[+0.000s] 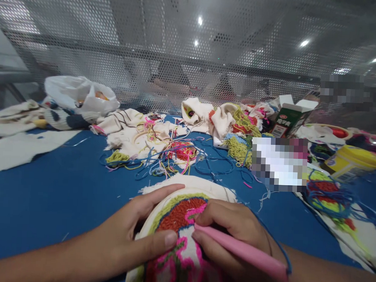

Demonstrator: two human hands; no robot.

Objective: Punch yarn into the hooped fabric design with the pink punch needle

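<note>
My left hand [132, 231] grips the left side of a round embroidery hoop [157, 206], its thumb on the stitched face and its fingers around the outer rim. The stretched cloth [189, 246] carries looped yarn in red, yellow-green, hot pink and dark green, with bare white patches in the middle. A pink punch needle [246, 250] is held pen-like in my right hand [234, 223], tip end towards the pink and white area. Blue yarn [287, 259] runs from its rear end. The needle's tip is hidden by my fingers.
Tangled yarn [181, 153] and cloth scraps [135, 139] lie beyond the hoop. A white plastic bag [80, 94] stands back left. On the right are an open green box [289, 120], a yellow tub [350, 161] and a stitched piece [324, 193]. A perforated metal screen [166, 54] closes the back.
</note>
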